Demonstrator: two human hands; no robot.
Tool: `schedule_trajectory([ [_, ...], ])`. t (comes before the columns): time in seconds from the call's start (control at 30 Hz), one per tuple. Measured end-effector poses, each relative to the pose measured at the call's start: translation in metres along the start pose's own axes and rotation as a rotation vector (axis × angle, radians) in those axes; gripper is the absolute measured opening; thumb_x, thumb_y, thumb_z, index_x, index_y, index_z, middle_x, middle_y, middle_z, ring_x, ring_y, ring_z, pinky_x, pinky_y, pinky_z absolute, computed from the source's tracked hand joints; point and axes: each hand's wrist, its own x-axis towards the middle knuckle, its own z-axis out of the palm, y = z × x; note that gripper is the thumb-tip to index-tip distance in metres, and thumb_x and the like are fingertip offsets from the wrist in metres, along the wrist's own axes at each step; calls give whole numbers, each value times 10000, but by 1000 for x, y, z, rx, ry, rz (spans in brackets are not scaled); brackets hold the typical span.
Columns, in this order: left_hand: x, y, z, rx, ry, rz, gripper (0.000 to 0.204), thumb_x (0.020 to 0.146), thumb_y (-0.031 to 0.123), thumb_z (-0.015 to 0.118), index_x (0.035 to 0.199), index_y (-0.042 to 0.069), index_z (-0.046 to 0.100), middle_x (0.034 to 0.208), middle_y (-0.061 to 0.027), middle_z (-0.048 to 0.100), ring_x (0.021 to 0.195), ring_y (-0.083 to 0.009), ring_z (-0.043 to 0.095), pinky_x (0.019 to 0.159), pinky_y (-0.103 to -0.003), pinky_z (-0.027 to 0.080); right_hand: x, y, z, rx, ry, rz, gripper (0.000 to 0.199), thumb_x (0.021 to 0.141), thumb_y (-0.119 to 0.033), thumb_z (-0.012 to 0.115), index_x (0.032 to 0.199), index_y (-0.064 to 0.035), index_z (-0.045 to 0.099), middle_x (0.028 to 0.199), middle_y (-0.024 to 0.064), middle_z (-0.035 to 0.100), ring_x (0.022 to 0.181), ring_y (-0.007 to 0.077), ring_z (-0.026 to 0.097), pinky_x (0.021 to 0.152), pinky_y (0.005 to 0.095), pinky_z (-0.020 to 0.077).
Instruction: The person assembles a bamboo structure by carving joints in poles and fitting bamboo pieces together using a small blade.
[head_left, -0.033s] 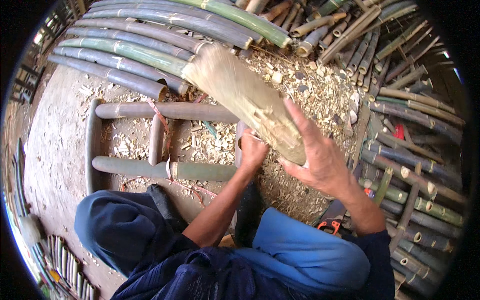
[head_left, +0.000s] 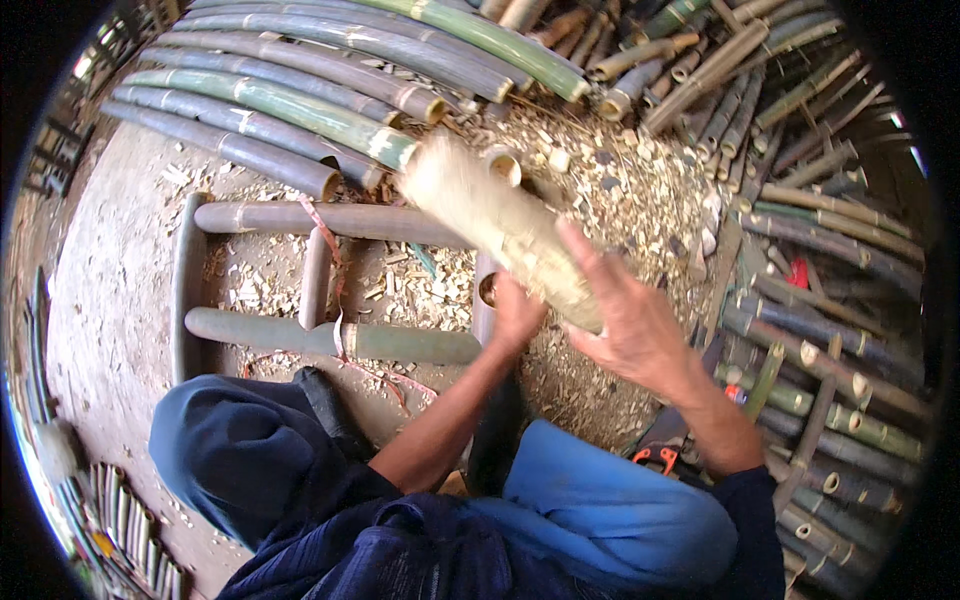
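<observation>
My right hand (head_left: 640,325) grips the near end of a thick pale wooden block (head_left: 490,220), its worn side frayed, its far end smeared by motion. Below the block my left hand (head_left: 518,312) is closed beside a bamboo post; the block and the fingers hide what it holds, if anything. A round hole shows in that bamboo post (head_left: 484,325), next to my left hand. The post belongs to a bamboo frame with two long rails (head_left: 400,345), a short crosspiece (head_left: 313,280) and an end post (head_left: 188,290) at the left. Red-and-white tape (head_left: 328,235) hangs over the frame.
Bamboo poles (head_left: 250,150) lie side by side at the far left. More cut bamboo (head_left: 850,420) is stacked along the right. Wood chips (head_left: 640,190) cover the ground ahead. An orange-handled saw (head_left: 657,457) lies by my right knee.
The wooden block has shifted slightly down and to the right, with my right hand still around it. An open bamboo end now shows beyond it. My left hand has moved slightly rightward.
</observation>
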Motion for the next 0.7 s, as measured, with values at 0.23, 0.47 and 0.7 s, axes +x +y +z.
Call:
schedule_trajectory([
  [0.23,29,1,-4,510,-612,40,350,736,189,790,1043,24,754,958,-174,771,857,-314,757,819,-408,594,-6,10,-17,230,-59,234,1101,733,-87,789,1650,-209,191,1375,257,607,1225,418,637,1062,481,504],
  [0.47,1,-9,-10,248,-65,219,263,828,195,781,715,-5,652,634,-137,597,575,-236,588,576,-391,460,-2,-16,-16,294,92,136,1061,734,-10,786,1629,-113,225,1527,260,473,1326,373,581,1106,426,473],
  [0.7,19,-1,-11,366,-393,154,236,725,224,791,794,14,710,823,-220,706,776,-387,699,697,-475,536,-4,-2,2,305,-9,252,1101,725,-8,802,1637,-113,195,1489,249,515,1323,348,576,1121,428,459],
])
